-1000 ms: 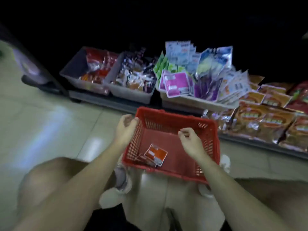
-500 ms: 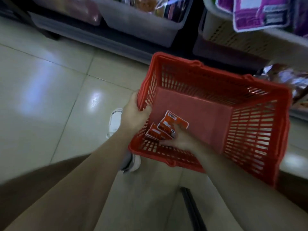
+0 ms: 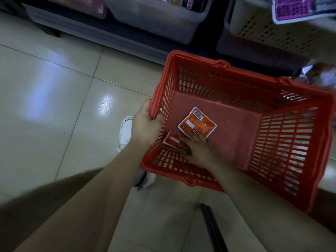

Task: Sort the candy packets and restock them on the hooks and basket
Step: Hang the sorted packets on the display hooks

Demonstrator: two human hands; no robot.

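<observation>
Red basket on the floor, two orange packets left in it, both hands on the job.

Tiled floor [image 3: 54,88] fills the left of the view. The red basket [image 3: 291,139] sits just in front of the low shelf, where a clear bin [image 3: 158,20] and a beige perforated bin [image 3: 263,31] stand side by side. Left hand [image 3: 145,128] grips the basket's left rim, fingers curled around the edge. Right hand [image 3: 199,151] is down inside the basket at the near-left corner, its fingers [image 3: 201,138] stretched nearly flat with the tips on the near edge of the larger orange packet [image 3: 197,122], which lies flat on the basket bottom, barcode side up. The second orange packet [image 3: 172,141] is tilted against the left wall, touching the thumb side of the right hand. A white shoe [image 3: 125,131] is on the floor just left of the basket.
</observation>
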